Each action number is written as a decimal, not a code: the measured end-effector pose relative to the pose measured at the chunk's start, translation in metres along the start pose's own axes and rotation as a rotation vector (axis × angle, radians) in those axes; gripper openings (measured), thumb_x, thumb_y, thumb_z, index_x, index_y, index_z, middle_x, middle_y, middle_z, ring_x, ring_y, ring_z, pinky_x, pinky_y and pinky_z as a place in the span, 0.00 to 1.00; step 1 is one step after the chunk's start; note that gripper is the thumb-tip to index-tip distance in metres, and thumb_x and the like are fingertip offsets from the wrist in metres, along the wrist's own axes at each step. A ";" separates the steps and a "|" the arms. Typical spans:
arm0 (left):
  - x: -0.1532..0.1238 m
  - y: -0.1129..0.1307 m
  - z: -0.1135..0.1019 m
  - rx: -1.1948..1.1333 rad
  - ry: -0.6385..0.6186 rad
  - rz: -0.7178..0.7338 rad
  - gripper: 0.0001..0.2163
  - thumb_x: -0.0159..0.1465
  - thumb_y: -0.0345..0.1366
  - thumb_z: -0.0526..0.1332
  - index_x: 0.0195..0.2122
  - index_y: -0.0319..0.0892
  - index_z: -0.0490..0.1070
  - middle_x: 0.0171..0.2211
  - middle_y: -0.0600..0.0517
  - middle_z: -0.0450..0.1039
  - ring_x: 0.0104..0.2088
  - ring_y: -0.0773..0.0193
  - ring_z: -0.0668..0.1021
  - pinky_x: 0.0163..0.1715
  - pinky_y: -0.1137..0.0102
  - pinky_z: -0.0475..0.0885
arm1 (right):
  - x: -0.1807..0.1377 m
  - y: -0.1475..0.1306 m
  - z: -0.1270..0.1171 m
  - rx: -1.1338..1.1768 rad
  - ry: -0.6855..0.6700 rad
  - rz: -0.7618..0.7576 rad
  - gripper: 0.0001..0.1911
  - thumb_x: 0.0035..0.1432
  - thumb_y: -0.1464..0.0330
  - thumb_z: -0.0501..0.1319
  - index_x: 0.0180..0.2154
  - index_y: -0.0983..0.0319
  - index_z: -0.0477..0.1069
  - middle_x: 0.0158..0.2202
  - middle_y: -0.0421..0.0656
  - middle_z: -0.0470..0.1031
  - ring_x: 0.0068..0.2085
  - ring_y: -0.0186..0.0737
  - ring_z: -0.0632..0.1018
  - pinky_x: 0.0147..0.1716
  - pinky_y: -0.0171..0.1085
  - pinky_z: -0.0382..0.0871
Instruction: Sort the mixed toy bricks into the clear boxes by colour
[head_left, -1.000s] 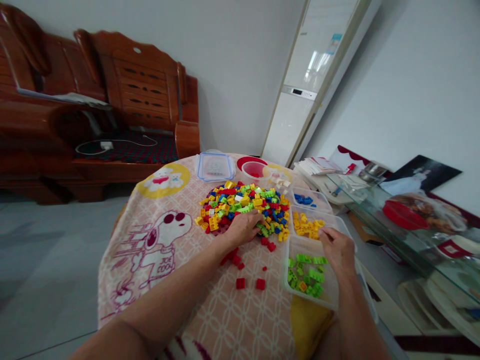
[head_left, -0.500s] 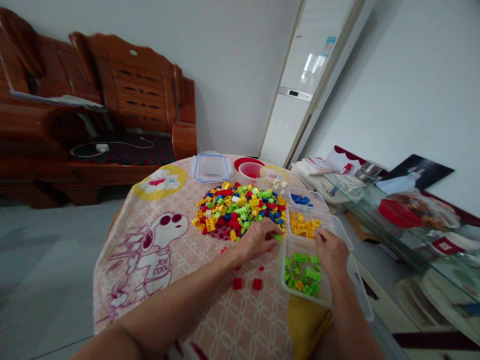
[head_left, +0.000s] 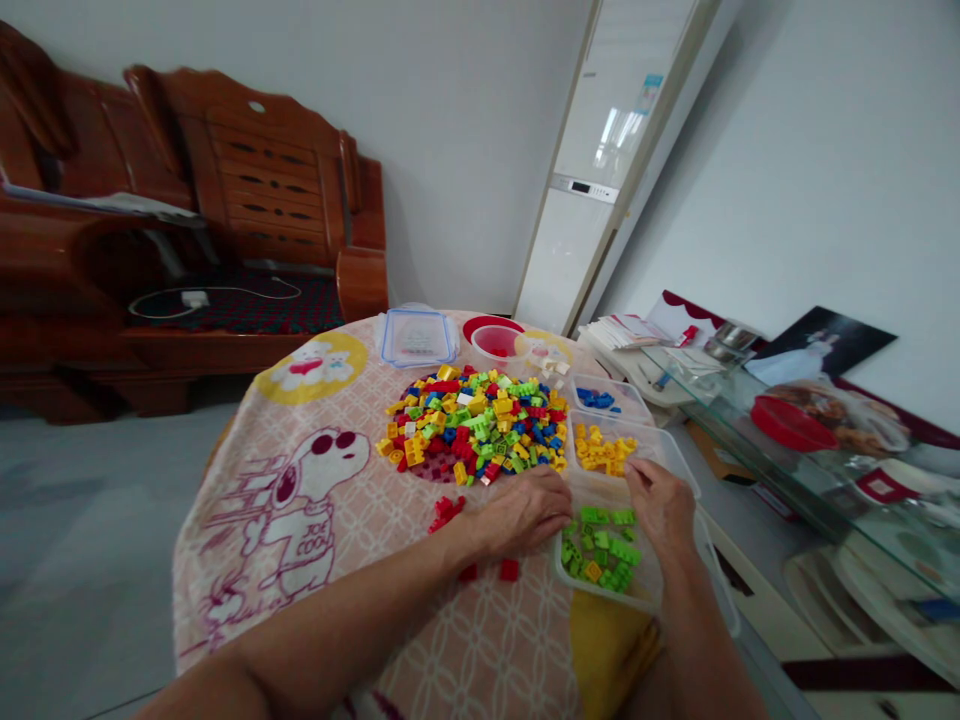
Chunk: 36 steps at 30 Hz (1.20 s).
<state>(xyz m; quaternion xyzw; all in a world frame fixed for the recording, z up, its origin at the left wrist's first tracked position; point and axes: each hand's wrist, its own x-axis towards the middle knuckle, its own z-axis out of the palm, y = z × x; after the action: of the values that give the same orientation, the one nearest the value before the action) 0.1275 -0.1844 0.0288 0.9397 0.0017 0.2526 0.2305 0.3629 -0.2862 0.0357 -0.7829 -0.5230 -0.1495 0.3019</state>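
Observation:
My left hand (head_left: pixel 527 508) is closed, its curled fingertips beside the left rim of the clear container with green bricks (head_left: pixel 619 549). Whatever it may hold is hidden. My right hand (head_left: pixel 664 506) is closed too, fingers pinched over the near right edge of the clear container with yellow bricks (head_left: pixel 601 452); I cannot make out anything between them. Behind my left hand lies a big mixed pile of toy building bricks (head_left: pixel 480 420). Loose red bricks (head_left: pixel 445 513) lie beside my left wrist, and another red brick (head_left: pixel 509 570) is nearer me. One yellow brick (head_left: pixel 593 571) sits among the green ones.
Farther back stand a clear container with blue bricks (head_left: pixel 598 400), white bricks (head_left: pixel 553 367), a pink bowl (head_left: pixel 499 340) and a blue-rimmed lid (head_left: pixel 418 336). A patterned cloth (head_left: pixel 405 630) covers the round table. To the right is a glass-topped cabinet (head_left: pixel 757 440).
My left hand has moved back toward me from the pile's near right edge to the green bricks' container. My right hand has barely moved. The view has shifted slightly.

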 end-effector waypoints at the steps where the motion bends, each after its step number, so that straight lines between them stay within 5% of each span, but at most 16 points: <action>1: 0.000 -0.001 0.000 0.012 0.001 -0.001 0.12 0.70 0.37 0.53 0.36 0.41 0.75 0.39 0.46 0.76 0.44 0.60 0.75 0.50 0.66 0.67 | 0.001 0.001 -0.001 0.016 -0.007 0.009 0.18 0.61 0.59 0.53 0.36 0.60 0.80 0.34 0.47 0.82 0.32 0.41 0.78 0.34 0.36 0.64; 19: -0.002 -0.006 -0.007 0.059 0.030 -0.064 0.12 0.69 0.37 0.55 0.30 0.41 0.71 0.32 0.48 0.74 0.38 0.62 0.73 0.44 0.68 0.68 | -0.004 0.006 -0.008 0.067 -0.113 -0.048 0.17 0.60 0.59 0.55 0.39 0.58 0.79 0.41 0.47 0.82 0.40 0.46 0.81 0.42 0.43 0.72; 28: -0.016 -0.056 -0.039 0.213 0.514 -0.443 0.12 0.64 0.30 0.58 0.47 0.43 0.75 0.47 0.45 0.76 0.50 0.57 0.76 0.52 0.62 0.71 | -0.010 0.012 0.003 0.021 -0.092 -0.128 0.17 0.60 0.63 0.53 0.38 0.62 0.78 0.40 0.50 0.81 0.42 0.48 0.79 0.45 0.45 0.71; 36: -0.031 -0.084 -0.056 0.386 0.444 -0.607 0.10 0.61 0.31 0.60 0.42 0.41 0.77 0.42 0.44 0.76 0.46 0.53 0.77 0.49 0.59 0.73 | -0.010 0.015 0.005 0.025 -0.053 -0.169 0.16 0.61 0.64 0.52 0.37 0.62 0.78 0.38 0.50 0.80 0.41 0.47 0.79 0.45 0.43 0.70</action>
<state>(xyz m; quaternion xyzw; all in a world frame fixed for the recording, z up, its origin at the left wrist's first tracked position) 0.0830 -0.0884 0.0206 0.8453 0.3752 0.3647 0.1080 0.3715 -0.2947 0.0215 -0.7358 -0.5969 -0.1473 0.2839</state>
